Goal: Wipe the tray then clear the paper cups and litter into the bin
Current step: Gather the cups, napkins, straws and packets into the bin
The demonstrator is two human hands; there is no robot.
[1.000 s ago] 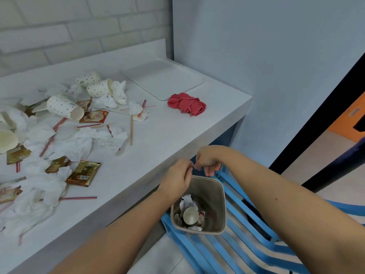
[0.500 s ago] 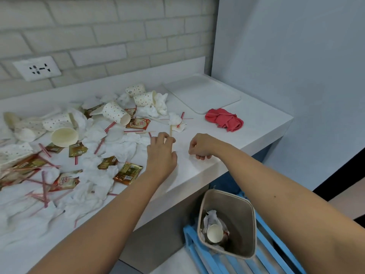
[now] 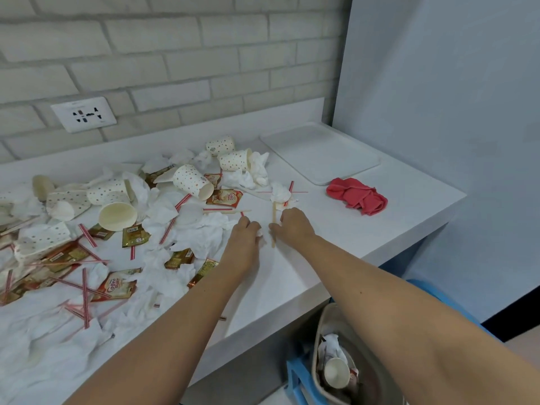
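We see both hands down on the white counter [image 3: 336, 238], close together but not touching. The left hand [image 3: 244, 241] lies palm down with its fingers curled into the edge of a crumpled tissue [image 3: 210, 232], and a scrap of white shows pinched at its thumb. The right hand [image 3: 295, 226] is curled as well, its thumb against a wooden stirrer [image 3: 273, 213] that lies in the gap between the hands. We cannot tell whether it pinches the stick or only touches it.

The tray [image 3: 321, 153] sits well beyond the right hand, in the far corner against the walls. A red cloth [image 3: 358, 197] lies bunched between it and the counter edge, to the right of that hand. The paper cups [image 3: 193, 182] lie tipped over beyond and to the left of the left hand, among more tissues, coffee sachets [image 3: 225, 197] and striped straws [image 3: 84, 293].

The bin [image 3: 315, 346] stands on the floor below the right forearm, nearer us than either hand. Inside it we see a cup [image 3: 336, 372] and some paper.
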